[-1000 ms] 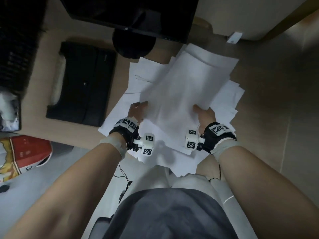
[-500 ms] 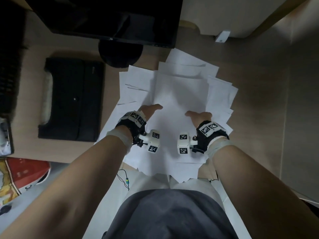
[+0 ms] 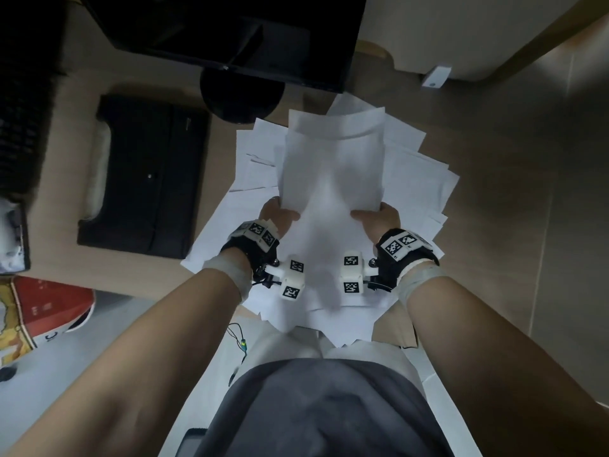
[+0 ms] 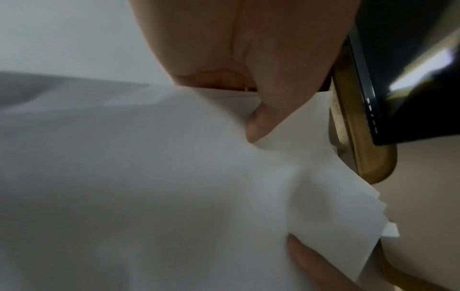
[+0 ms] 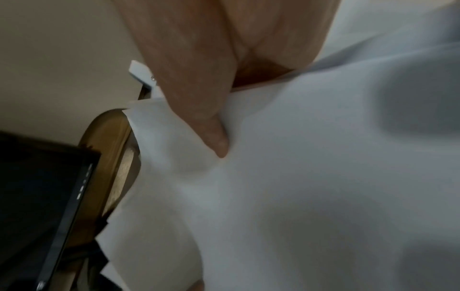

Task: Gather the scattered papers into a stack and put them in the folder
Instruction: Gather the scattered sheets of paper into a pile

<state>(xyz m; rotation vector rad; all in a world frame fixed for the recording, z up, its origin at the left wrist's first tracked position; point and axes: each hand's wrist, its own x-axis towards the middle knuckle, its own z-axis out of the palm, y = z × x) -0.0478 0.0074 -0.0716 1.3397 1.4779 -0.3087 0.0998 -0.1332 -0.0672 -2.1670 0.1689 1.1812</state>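
A loose fan of white papers (image 3: 415, 179) lies on the wooden desk (image 3: 494, 192). Above it I hold a lifted bundle of sheets (image 3: 333, 166), bowed at the far end. My left hand (image 3: 278, 216) pinches its left edge, thumb on top, as the left wrist view shows with the thumb (image 4: 259, 122) pressing the paper (image 4: 174, 177). My right hand (image 3: 375, 217) pinches the right edge, thumb (image 5: 211, 133) on the sheets (image 5: 298, 177). A black folder (image 3: 145, 173) lies flat to the left of the papers.
A black monitor (image 3: 230, 31) on a round base (image 3: 242, 94) stands just behind the papers. A small white device (image 3: 435, 77) sits at the back right. A red box (image 3: 43, 305) lies below the desk's near edge at the left.
My hands went from lying on the fanned papers to gripping a bundle by both side edges. The bundle is now raised and squared up narrower than before.
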